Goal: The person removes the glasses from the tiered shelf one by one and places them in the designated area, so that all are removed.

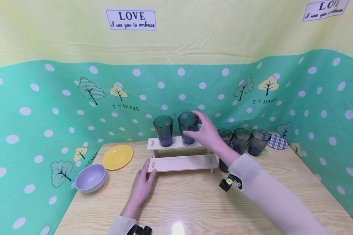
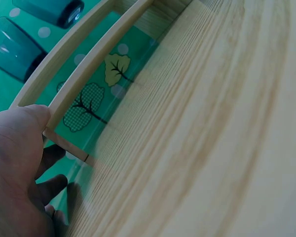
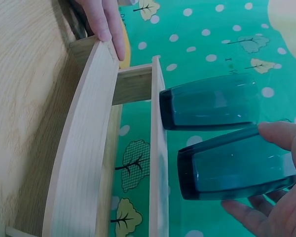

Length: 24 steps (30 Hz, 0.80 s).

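R hand (image 1: 204, 132) up at the top step of the wooden rack (image 1: 182, 163), fingers spread wide apart around the right-hand cup (image 1: 188, 128). Wrist view: thumb tip (image 3: 281, 134) sits on the cup's side, other fingertips show below it, palm a bit off the wall. So touching w/ the thumb, loosely cupped, not a tight clamp. Cup's upright on the top shelf, base down on the wood, dark teal, see-through.

Second cup (image 1: 163, 130) just beside it to the left on the same shelf, also upright; the two are close, w/ a thin gap between them.

L hand (image 1: 142, 186) flat on the table (image 1: 194, 202), fingers straight and together, tips pressed against the left end of the rack's lower step. L wrist view confirms: thumb (image 2: 32, 116) right at the corner of the lower board, remaining fingers tucked under, hard to see more.

Lower step is bare wood.

Behind the R arm, three more dark cups (image 1: 242, 138) in a row on the table near the back wall, plus one (image 1: 223, 163) partly hidden by the wrist at the rack's right end. Checked coaster (image 1: 277, 141) just past them. Off to the left: yellow plate (image 1: 117, 156) near the rack, lilac bowl (image 1: 91, 178) closer to the table's edge.
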Each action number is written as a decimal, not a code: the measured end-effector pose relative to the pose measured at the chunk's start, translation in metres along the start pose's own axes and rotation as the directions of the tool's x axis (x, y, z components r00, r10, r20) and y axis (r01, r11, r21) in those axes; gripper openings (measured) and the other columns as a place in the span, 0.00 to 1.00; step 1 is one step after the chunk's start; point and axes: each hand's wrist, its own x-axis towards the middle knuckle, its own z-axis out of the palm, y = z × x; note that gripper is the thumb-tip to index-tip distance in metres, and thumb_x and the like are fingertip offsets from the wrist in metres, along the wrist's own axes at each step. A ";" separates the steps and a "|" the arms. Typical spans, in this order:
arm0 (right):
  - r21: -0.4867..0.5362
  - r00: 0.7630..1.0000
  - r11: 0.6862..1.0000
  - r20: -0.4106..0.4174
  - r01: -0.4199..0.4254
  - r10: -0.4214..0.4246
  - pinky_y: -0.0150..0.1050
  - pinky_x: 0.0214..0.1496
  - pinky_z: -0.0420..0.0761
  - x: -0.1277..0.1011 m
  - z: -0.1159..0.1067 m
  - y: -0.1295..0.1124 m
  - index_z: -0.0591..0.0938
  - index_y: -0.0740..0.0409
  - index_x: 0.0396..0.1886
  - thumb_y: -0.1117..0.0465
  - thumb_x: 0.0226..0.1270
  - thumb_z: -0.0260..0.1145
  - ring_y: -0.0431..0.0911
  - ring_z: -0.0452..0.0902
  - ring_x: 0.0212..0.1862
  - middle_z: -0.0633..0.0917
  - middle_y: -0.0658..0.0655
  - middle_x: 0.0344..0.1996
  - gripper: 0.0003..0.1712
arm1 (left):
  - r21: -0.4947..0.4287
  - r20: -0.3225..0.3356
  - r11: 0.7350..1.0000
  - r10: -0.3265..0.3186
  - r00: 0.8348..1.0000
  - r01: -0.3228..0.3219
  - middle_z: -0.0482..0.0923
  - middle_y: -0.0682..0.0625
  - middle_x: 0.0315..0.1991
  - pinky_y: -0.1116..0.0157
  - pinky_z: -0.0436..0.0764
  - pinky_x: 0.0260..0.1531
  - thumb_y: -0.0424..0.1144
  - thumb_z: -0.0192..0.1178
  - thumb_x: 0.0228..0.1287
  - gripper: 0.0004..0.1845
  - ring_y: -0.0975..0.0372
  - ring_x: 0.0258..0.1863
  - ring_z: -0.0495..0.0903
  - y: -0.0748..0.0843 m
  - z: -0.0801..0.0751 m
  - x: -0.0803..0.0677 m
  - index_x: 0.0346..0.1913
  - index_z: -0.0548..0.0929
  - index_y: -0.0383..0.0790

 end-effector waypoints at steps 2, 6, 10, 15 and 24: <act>0.002 1.000 1.000 0.003 0.001 -0.002 0.62 0.73 0.79 -0.005 -0.004 0.000 0.64 0.45 0.89 0.48 0.69 0.84 0.61 0.70 0.77 0.66 0.58 0.84 0.55 | -0.001 0.000 1.000 0.001 1.000 -0.001 0.61 0.35 0.85 0.27 0.54 0.79 0.60 0.52 0.89 0.39 0.26 0.83 0.50 0.000 0.000 0.000 0.90 0.58 0.47; 0.018 1.000 1.000 0.006 0.006 -0.007 0.62 0.71 0.79 -0.014 -0.012 -0.001 0.65 0.45 0.88 0.49 0.68 0.85 0.61 0.71 0.76 0.69 0.57 0.81 0.55 | -0.001 0.001 1.000 -0.001 1.000 0.001 0.61 0.35 0.85 0.27 0.54 0.79 0.59 0.52 0.89 0.39 0.26 0.83 0.50 -0.001 0.001 0.000 0.91 0.58 0.47; 0.044 1.000 0.999 0.016 0.013 -0.014 0.62 0.70 0.80 -0.023 -0.021 -0.001 0.65 0.45 0.88 0.49 0.67 0.86 0.60 0.72 0.75 0.73 0.56 0.77 0.56 | -0.001 0.000 1.000 -0.001 1.000 0.001 0.61 0.35 0.85 0.27 0.54 0.79 0.60 0.52 0.89 0.39 0.25 0.83 0.50 -0.001 0.001 0.001 0.91 0.58 0.48; 0.046 1.000 0.999 0.031 -0.008 0.007 0.63 0.70 0.80 -0.035 -0.034 0.000 0.66 0.43 0.88 0.47 0.66 0.86 0.60 0.70 0.76 0.73 0.55 0.77 0.56 | -0.001 0.000 1.000 0.002 1.000 -0.002 0.61 0.35 0.85 0.27 0.55 0.79 0.59 0.52 0.89 0.38 0.25 0.83 0.50 -0.002 0.001 0.001 0.91 0.58 0.48; 0.007 0.998 0.999 0.050 -0.037 0.037 0.66 0.70 0.80 -0.059 -0.062 0.000 0.63 0.40 0.89 0.42 0.67 0.84 0.62 0.71 0.76 0.63 0.55 0.86 0.57 | -0.007 0.002 1.000 -0.001 1.000 0.001 0.61 0.34 0.85 0.28 0.54 0.79 0.58 0.53 0.89 0.39 0.25 0.83 0.50 -0.001 0.000 0.001 0.90 0.58 0.46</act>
